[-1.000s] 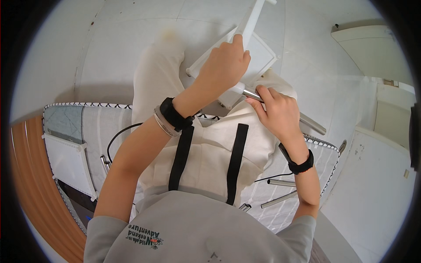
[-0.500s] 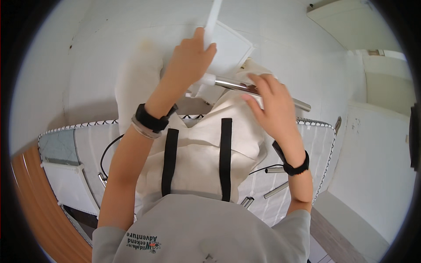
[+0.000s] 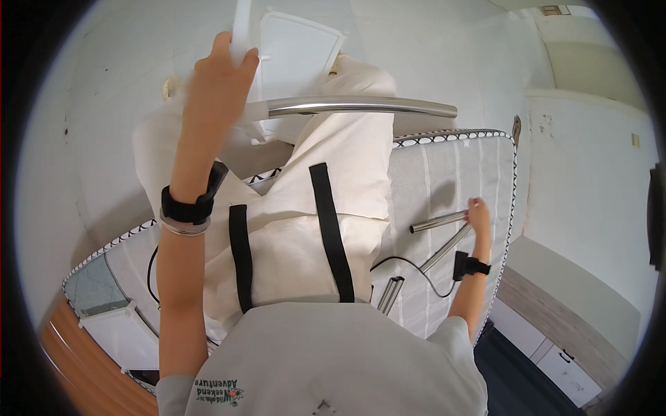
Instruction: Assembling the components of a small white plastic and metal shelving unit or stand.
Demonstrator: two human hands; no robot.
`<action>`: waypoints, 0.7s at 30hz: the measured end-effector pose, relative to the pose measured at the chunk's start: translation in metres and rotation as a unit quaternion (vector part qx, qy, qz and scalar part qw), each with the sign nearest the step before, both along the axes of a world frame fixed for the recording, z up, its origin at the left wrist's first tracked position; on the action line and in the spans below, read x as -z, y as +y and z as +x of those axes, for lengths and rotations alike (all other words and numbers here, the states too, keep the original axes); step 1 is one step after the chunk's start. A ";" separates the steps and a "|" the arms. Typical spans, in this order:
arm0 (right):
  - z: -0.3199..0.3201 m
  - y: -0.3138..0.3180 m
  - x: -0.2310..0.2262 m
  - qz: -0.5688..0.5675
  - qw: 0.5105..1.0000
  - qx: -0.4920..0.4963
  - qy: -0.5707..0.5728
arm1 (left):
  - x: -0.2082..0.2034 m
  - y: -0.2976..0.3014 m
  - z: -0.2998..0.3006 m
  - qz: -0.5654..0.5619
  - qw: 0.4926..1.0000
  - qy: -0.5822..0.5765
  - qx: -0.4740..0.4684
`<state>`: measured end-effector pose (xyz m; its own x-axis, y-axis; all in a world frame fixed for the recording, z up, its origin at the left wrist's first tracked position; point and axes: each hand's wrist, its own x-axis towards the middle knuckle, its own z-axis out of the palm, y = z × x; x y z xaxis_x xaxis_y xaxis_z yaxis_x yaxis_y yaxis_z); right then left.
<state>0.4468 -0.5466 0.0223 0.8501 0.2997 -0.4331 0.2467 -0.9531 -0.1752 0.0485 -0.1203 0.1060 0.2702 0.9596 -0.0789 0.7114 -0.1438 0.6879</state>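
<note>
My left hand (image 3: 220, 87) is closed around the edge of a white plastic shelf panel (image 3: 241, 28), held up over my lap. Below that hand a long chrome tube (image 3: 361, 105) sticks out sideways from a white socket, lying across above my thighs. Off to my right, my right hand (image 3: 477, 213) is closed at the end of a short metal tube (image 3: 438, 222) on the striped mattress. A second short tube (image 3: 446, 248) runs down at a slant from the same hand; which of the two it grips is hard to tell.
More metal tubes (image 3: 390, 297) lie beside my right hip on the mattress (image 3: 444, 156). Another white panel (image 3: 298, 52) rests on the floor past my knees. A further white panel (image 3: 121, 340) is at the lower left. A black cable (image 3: 416, 267) trails from my right wrist.
My right hand has left the chrome tube and reached right and back to the short tubes on the mattress. My left hand, with the white panel and chrome tube, appears further left.
</note>
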 end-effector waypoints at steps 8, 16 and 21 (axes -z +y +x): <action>0.025 -0.137 0.149 0.275 0.909 0.195 -0.244 | 0.010 0.000 0.000 0.056 0.998 -0.032 0.020; -0.029 0.000 0.063 0.283 0.905 0.306 -0.080 | -0.008 -0.006 -0.014 0.037 0.999 -0.020 0.005; -0.052 0.110 -0.033 0.431 0.873 0.128 -0.186 | -0.006 -0.006 -0.013 0.039 0.999 -0.036 0.009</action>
